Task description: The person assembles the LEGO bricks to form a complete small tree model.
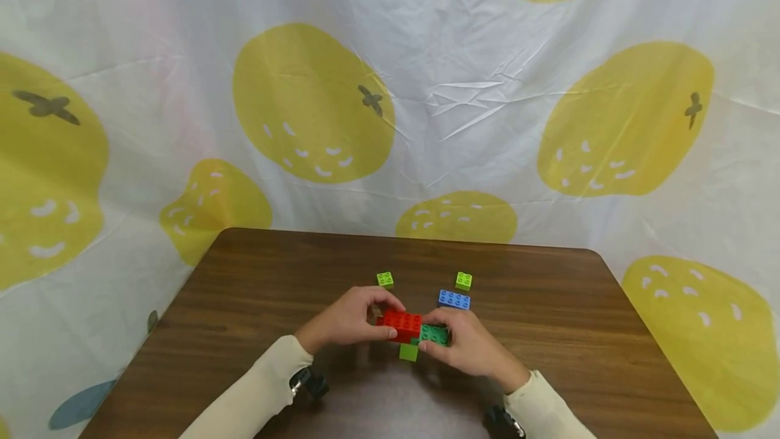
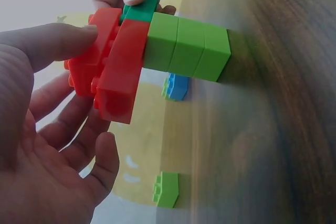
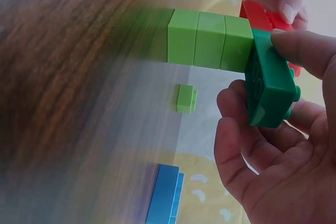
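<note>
Three lime green bricks (image 2: pixel 189 48) form an upright column on the table. On top of it sit a red brick (image 2: pixel 122 72) and a dark green brick (image 3: pixel 273 80), side by side and jutting out to opposite sides. My left hand (image 1: pixel 356 317) pinches another red brick (image 2: pixel 94 59) between thumb and fingers, over the lower red one. Studs of the lower brick show in the slit between the two reds. From the other side, my right hand (image 1: pixel 472 341) grips the dark green brick, thumb at its upper edge and fingers beneath.
Beyond the hands on the brown wooden table (image 1: pixel 292 263) lie a blue brick (image 1: pixel 454 299) and two small lime bricks, one at left (image 1: pixel 385 280) and one at right (image 1: pixel 464 281). A fruit-print curtain (image 1: pixel 426 141) hangs behind the table's far edge.
</note>
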The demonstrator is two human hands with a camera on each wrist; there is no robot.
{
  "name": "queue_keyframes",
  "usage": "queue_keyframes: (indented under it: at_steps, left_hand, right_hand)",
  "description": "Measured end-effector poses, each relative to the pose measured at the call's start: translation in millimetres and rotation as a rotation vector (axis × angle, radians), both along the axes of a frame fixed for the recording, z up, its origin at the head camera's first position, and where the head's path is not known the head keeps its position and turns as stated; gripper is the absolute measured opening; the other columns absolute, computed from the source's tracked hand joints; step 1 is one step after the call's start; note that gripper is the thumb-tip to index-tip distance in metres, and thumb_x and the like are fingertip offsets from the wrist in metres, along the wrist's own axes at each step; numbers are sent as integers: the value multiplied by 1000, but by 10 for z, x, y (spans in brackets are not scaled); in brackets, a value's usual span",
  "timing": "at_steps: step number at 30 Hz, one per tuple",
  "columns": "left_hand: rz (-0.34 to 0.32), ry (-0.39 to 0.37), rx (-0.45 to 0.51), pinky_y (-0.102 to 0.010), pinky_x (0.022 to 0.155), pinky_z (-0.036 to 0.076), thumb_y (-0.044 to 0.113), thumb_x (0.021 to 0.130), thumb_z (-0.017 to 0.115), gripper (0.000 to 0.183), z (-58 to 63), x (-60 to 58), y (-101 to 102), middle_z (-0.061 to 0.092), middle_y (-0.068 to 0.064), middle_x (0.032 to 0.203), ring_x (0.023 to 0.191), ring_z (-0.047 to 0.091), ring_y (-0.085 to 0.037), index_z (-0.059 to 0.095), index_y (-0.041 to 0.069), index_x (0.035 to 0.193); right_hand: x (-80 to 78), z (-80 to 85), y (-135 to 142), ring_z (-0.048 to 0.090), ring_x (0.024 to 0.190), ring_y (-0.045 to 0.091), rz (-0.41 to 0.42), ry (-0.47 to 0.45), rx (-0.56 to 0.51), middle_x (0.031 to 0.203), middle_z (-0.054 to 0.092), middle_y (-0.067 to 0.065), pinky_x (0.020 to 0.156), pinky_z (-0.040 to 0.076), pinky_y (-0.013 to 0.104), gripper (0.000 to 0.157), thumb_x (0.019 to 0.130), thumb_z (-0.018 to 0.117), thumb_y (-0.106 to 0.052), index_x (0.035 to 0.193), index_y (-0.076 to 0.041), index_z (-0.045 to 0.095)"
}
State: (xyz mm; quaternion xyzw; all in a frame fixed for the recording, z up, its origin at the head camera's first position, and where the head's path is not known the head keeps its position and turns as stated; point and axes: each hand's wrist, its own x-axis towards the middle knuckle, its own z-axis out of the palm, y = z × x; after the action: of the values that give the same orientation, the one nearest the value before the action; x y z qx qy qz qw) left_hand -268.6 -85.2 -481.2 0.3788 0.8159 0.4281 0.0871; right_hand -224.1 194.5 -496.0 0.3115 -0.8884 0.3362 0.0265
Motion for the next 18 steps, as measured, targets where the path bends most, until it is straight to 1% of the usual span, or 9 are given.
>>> queue_keyframes:
  at_steps: [1, 4, 8, 14, 18]
  left_hand:
    - [0, 6, 0, -41, 79, 62, 25, 89, 84, 37, -3, 6, 3, 74, 2, 112, 90, 62, -9, 73, 16, 123]
    - [-5, 8, 15, -38, 80, 62, 27, 89, 86, 40, -18, 20, 15, 73, 2, 113, 93, 63, -8, 72, 16, 125]
    - [-13, 20, 23, -30, 80, 61, 29, 89, 87, 39, -26, 24, 42, 74, 4, 112, 93, 64, -6, 74, 17, 124]
    - [-39, 94, 14, -26, 74, 60, 23, 91, 85, 31, -15, 4, 65, 75, 5, 109, 87, 63, -4, 79, 18, 120]
    - [-45, 120, 18, -25, 73, 61, 20, 89, 86, 30, -16, -1, 68, 75, 4, 106, 85, 62, -2, 80, 17, 119]
  right_hand:
    - [0, 0, 1, 60, 81, 2, 1, 1, 0, 99, 73, -7, 71, 53, 23, 28, 92, 83, -29, 113, -14, 74]
    - [1, -1, 2, 61, 81, 2, 7, -1, -3, 99, 73, -7, 72, 54, 23, 27, 92, 83, -29, 113, -14, 74]
    - [0, 4, 2, 60, 81, 2, 9, -2, -5, 99, 73, -8, 71, 54, 23, 27, 93, 83, -30, 113, -14, 75]
    - [4, 14, 2, 60, 79, 2, 7, -21, -12, 100, 73, -7, 70, 53, 23, 28, 93, 82, -32, 113, -14, 75]
    - [7, 7, 3, 60, 79, 2, 13, -32, -14, 100, 74, -6, 69, 53, 22, 29, 93, 82, -33, 113, -13, 75]
